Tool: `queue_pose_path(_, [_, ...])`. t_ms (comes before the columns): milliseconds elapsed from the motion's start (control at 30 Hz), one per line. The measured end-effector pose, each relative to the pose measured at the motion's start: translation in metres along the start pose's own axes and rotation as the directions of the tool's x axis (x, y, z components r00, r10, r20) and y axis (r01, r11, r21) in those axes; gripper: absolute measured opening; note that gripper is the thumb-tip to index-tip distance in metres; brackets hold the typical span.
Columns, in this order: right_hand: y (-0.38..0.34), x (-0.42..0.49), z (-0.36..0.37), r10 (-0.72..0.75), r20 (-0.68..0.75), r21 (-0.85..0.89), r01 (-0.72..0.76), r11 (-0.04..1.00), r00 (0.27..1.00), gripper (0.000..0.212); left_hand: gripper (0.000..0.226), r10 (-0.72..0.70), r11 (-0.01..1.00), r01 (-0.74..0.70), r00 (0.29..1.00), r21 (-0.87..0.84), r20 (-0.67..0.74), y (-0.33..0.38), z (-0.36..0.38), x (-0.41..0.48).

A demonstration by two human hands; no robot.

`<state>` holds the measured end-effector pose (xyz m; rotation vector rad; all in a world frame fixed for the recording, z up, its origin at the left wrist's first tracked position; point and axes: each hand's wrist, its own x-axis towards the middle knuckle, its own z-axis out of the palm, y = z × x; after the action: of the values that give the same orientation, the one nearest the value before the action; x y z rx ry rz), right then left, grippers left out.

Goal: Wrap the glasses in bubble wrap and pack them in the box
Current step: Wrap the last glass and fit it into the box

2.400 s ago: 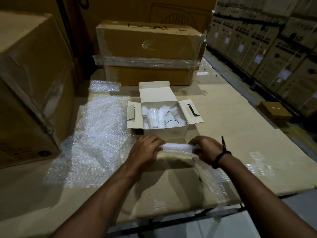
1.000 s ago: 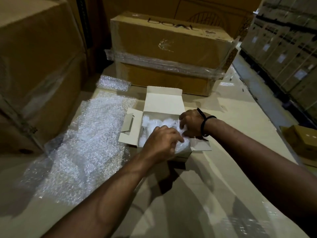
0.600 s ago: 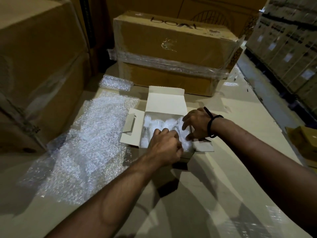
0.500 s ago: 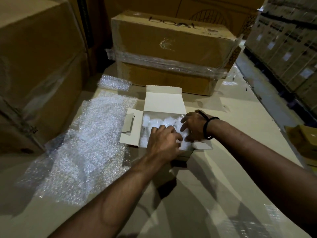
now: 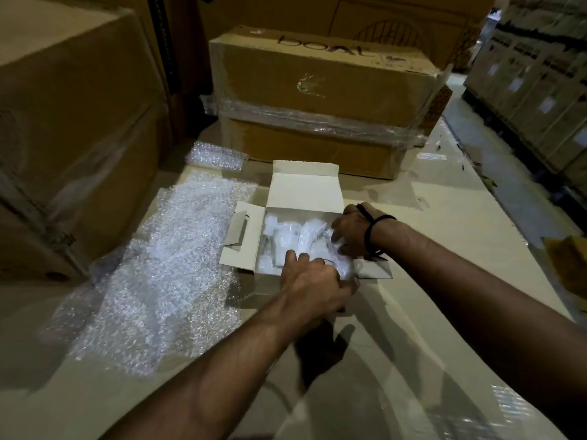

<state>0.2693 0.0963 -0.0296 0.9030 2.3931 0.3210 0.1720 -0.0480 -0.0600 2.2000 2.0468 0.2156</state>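
The wrapped glass [image 5: 346, 269], formerly on the table [image 5: 444, 217] before the box [image 5: 305, 185], now sits in its near right corner, gripped by curled fingers of left hand [image 5: 314, 281] and right hand [image 5: 351, 231]. Wrap [image 5: 165, 265] lies beside the left flap; open table extends rightward, carton [image 5: 317, 90] beyond.

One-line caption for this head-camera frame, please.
Left hand and right hand tuck a bubble-wrapped glass into the open white box; a bubble wrap sheet lies beside it.
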Motion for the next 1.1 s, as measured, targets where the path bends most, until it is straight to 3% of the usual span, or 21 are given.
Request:
queue_pose_path(133, [-0.004, 0.0, 0.009, -0.002, -0.082, -0.047, -0.002, 0.999, 0.997, 0.03, 0.05, 0.187, 0.98, -0.199, 0.945, -0.017, -0.266, 0.003, 0.006, -0.003])
queue_pose_path(200, [-0.001, -0.003, 0.009, 0.008, -0.165, 0.054, 0.001, 0.999, 0.986, 0.031, 0.049, 0.191, 0.978, -0.205, 0.957, -0.04, -0.217, 0.005, 0.009, 0.001])
queue_pose_path(300, [0.012, -0.009, 0.004, 0.028, -0.252, 0.155, 0.012, 0.988, 0.967, 0.024, 0.052, 0.094, 0.99, -0.105, 0.989, -0.094, -0.113, 0.008, 0.014, 0.005])
queue_pose_path(467, [0.014, -0.006, 0.008, -0.001, -0.119, 0.138, 0.018, 0.99, 0.993, 0.026, 0.054, 0.066, 0.992, -0.073, 0.996, -0.107, -0.067, 0.016, 0.013, 0.006])
queue_pose_path(633, [0.004, -0.005, 0.006, -0.002, 0.064, 0.036, 0.0, 0.999, 0.998, 0.041, 0.05, 0.079, 0.989, -0.11, 0.958, -0.1, -0.276, 0.005, 0.02, -0.004])
queue_pose_path(700, [0.006, -0.005, 0.005, -0.005, 0.097, 0.051, 0.001, 0.999, 0.995, 0.047, 0.056, 0.065, 0.994, -0.081, 0.978, -0.072, -0.199, 0.004, 0.022, -0.005])
queue_pose_path(800, [0.017, -0.006, 0.0, -0.003, 0.032, 0.165, -0.002, 0.986, 0.999, 0.049, 0.059, 0.037, 0.996, -0.039, 0.999, -0.075, -0.024, 0.006, 0.018, -0.001])
queue_pose_path(933, [0.01, -0.008, 0.005, -0.01, 0.034, 0.107, 0.006, 0.994, 0.999, 0.045, 0.058, 0.001, 0.993, 0.014, 0.992, -0.116, 0.128, 0.006, 0.009, 0.005])
queue_pose_path(1100, [-0.006, -0.005, 0.011, -0.012, 0.069, 0.031, 0.01, 0.999, 0.998, 0.044, 0.061, -0.053, 0.995, 0.051, 0.998, -0.081, -0.028, -0.002, 0.006, 0.0])
